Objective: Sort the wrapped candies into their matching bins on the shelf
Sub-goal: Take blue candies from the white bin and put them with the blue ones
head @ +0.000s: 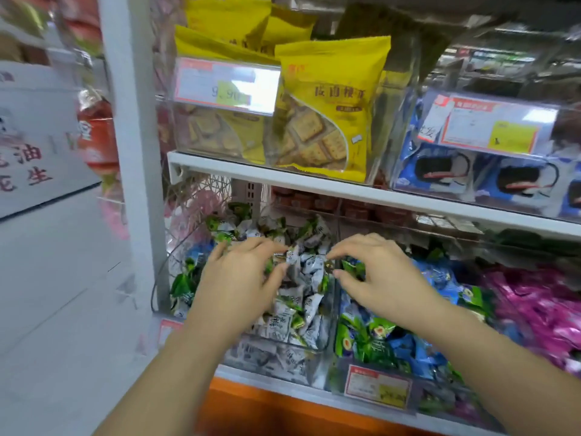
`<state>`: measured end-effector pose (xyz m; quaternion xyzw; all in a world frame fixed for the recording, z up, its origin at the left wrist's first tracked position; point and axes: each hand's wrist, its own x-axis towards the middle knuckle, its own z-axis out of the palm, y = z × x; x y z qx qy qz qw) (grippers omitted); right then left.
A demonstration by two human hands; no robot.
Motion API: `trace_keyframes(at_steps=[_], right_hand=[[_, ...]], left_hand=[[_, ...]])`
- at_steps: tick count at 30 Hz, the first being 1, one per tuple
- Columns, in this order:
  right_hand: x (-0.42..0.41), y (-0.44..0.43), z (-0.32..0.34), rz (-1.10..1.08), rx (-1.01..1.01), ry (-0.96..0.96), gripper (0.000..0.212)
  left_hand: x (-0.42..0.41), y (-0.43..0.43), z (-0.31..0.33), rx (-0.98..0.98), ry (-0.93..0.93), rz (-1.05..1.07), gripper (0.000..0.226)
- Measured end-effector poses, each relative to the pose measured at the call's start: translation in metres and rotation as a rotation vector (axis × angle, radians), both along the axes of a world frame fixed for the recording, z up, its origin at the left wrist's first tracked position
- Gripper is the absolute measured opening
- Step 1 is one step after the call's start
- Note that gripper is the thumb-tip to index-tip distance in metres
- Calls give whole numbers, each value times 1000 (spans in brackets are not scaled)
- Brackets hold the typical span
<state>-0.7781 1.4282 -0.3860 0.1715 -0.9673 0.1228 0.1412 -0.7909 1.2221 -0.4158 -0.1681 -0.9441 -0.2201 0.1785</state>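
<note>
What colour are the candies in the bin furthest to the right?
Pink to magenta candies, clearest in the head view.

Yellow cracker bags (327, 118) above, blue snack packs (465, 174)

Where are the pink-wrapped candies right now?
Head view, lower shelf, far right: the pink-wrapped candies lie beside the blue and green candies, past the right hand.

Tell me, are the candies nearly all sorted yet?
Not yet. Looks done: the pink candies lie together at the right. In hand: both hands are over the white-wrapped candies. The right hand seems to pinch a small candy. The left hand is curled, and its grip is unclear. Left to do: green candies are mixed with blue candies in the middle bin.
</note>
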Motion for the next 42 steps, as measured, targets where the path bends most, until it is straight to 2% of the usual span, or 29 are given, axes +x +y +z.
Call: trace_keyframes(at_steps=[6,10,14,18,20,24,27,30,37,40,42], right_hand=[[-42,-68,-4,228,-11,-145,33],[-80,-113,-9,304,41,-192,46],[-117,-149,-13,290,90,-177,60],[-139,-165,-15,290,146,-253,66],[-144,-163,-16,297,180,-250,63],[-142,-149,-15,300,291,-276,43],[-133,-132,-9,279,302,-293,32],[-123,-112,-7,247,335,-289,30],[-102,-71,-12,212,359,-298,29],[-98,-72,-3,234,305,-360,31],[-99,-84,5,250,218,-330,32]], left_hand=[[-1,-64,0,233,21,178,27],[1,-94,-1,369,35,244,19],[4,-119,-2,367,10,334,10],[3,-129,-4,270,-140,376,14],[3,-129,-4,242,-188,356,12],[2,-131,-5,241,-246,320,9],[2,-132,-8,196,-302,300,8],[2,-130,-10,189,-356,276,15],[3,-125,-6,202,-332,264,17],[2,-124,-6,194,-324,269,17],[1,-123,-6,191,-318,277,18]])
